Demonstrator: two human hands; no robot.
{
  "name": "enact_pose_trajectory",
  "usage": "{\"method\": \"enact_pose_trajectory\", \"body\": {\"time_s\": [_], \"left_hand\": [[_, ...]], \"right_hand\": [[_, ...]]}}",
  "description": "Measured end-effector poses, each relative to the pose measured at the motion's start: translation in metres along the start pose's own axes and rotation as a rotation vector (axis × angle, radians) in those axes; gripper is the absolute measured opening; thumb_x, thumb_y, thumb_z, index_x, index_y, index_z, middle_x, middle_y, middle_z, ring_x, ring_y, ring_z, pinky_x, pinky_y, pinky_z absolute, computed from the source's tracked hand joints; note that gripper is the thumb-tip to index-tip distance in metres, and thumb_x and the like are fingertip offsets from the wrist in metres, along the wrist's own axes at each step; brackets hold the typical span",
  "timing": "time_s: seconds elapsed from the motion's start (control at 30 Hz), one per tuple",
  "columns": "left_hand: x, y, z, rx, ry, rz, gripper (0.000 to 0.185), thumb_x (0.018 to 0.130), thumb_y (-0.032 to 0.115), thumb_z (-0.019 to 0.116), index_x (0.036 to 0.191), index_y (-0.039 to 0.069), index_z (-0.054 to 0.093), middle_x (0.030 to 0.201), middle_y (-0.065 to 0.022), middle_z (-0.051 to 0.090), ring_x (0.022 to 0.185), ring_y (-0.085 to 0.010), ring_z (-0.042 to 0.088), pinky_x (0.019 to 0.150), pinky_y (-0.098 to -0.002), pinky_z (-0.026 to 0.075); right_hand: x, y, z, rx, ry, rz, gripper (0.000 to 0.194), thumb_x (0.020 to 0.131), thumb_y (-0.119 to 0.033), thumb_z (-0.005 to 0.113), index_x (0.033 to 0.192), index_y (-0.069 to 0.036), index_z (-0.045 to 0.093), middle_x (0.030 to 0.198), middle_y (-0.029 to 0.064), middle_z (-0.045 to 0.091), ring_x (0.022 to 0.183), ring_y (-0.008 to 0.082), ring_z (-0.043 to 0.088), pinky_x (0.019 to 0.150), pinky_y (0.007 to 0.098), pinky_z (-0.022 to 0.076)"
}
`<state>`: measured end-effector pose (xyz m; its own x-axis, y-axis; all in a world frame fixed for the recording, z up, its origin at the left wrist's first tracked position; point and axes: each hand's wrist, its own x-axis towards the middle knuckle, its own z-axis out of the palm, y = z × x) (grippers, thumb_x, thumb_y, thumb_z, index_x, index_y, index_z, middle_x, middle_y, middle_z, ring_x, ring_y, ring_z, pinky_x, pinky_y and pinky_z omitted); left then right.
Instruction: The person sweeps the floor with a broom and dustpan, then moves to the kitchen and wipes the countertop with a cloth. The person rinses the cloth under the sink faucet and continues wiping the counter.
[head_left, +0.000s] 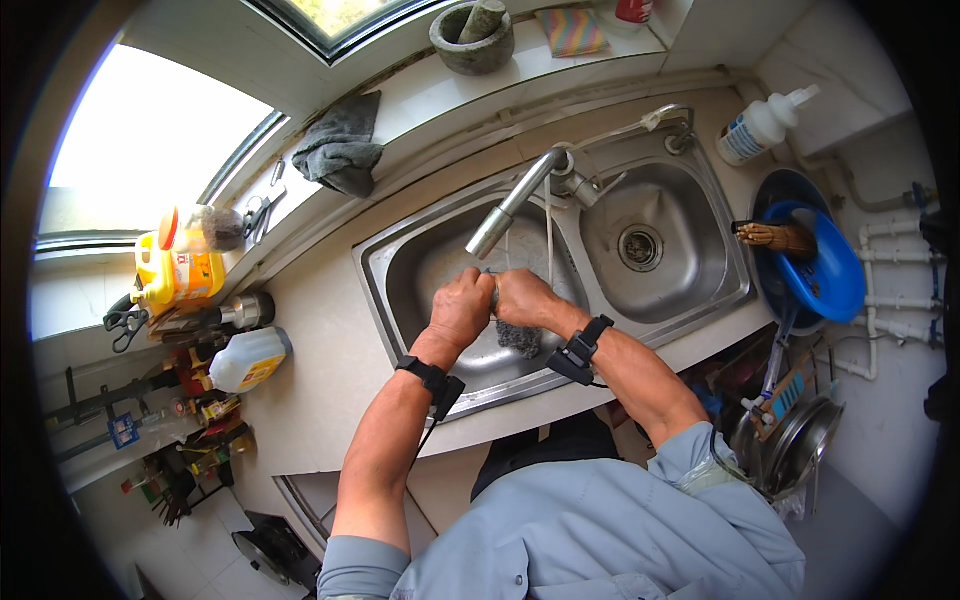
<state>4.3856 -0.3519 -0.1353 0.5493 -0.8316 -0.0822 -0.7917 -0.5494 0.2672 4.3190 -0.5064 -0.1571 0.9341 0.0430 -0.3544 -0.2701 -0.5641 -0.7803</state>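
Both hands are closed on a dark grey cloth (519, 339) over the left basin (409, 289) of a stainless-steel double sink. My left hand (463, 306) and my right hand (527, 298) meet knuckle to knuckle, hiding most of the cloth. A bunched end hangs below my right hand, and a little shows between the fists. Just above them points the spout of a chrome tap (491, 232); whether water runs is not clear. A pale thin hose (550, 232) drops into the basin behind my right hand.
Right basin (637, 202) with drain; blue plastic basin (832, 262) and white bottle (761, 127) stand beyond it. On the sill are a stone mortar (472, 49) and a grey rag (341, 150). Leftward stand a yellow jug (180, 274) and a clear plastic jug (251, 360).
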Motion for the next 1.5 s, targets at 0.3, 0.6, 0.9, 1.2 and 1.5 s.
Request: {"method": "enact_pose_trajectory", "body": {"time_s": [0.3,0.6,0.9,1.2,1.5], "left_hand": [[0.004,-0.005,-0.003,-0.294,0.199,-0.151,0.048,0.076,0.003,0.070,0.123,0.006,0.063,0.110,-0.0179,0.066,0.098,-0.0407,0.068,0.080,-0.0447,0.057],[0.006,-0.002,0.007,-1.807,-0.174,-0.688,0.035,0.091,0.008,0.061,0.124,-0.002,0.061,0.115,-0.0093,0.069,0.106,-0.0216,0.068,0.098,-0.0419,0.056],[0.008,0.015,0.003,-2.018,0.073,-0.632,0.040,0.095,0.020,0.066,0.130,0.001,0.056,0.118,-0.0102,0.067,0.104,-0.0223,0.068,0.091,-0.0387,0.056],[-0.006,-0.008,-0.013,-1.998,0.079,-0.559,0.037,0.089,0.013,0.066,0.121,-0.003,0.061,0.113,-0.0109,0.070,0.102,-0.0217,0.069,0.100,-0.0369,0.053],[-0.001,-0.003,-0.018,-1.894,0.170,-0.406,0.049,0.098,0.031,0.063,0.137,0.002,0.057,0.124,-0.0065,0.065,0.115,-0.0165,0.059,0.107,-0.0336,0.042]], "right_hand": [[0.011,0.006,-0.006,0.365,0.277,0.061,0.058,0.067,-0.015,0.081,0.122,-0.003,0.067,0.109,0.0249,0.073,0.102,0.0390,0.071,0.088,0.0422,0.0560],[0.009,0.030,-0.012,0.569,0.467,-0.190,0.053,0.084,-0.017,0.070,0.133,0.001,0.062,0.112,0.0197,0.073,0.104,0.0297,0.070,0.093,0.0372,0.0528],[0.023,0.026,0.005,1.434,0.463,0.190,0.012,0.096,-0.014,0.063,0.100,-0.004,0.067,0.093,0.0054,0.067,0.082,0.0148,0.066,0.072,0.0319,0.0548],[-0.002,0.029,-0.003,0.493,0.532,0.351,0.037,0.092,-0.025,0.070,0.119,0.000,0.064,0.104,0.0108,0.069,0.093,0.0214,0.069,0.081,0.0363,0.0572],[0.000,0.004,0.003,1.378,0.183,-0.123,0.052,0.097,-0.026,0.072,0.142,-0.003,0.057,0.121,0.0056,0.065,0.108,0.0131,0.061,0.093,0.0279,0.0499]]}}
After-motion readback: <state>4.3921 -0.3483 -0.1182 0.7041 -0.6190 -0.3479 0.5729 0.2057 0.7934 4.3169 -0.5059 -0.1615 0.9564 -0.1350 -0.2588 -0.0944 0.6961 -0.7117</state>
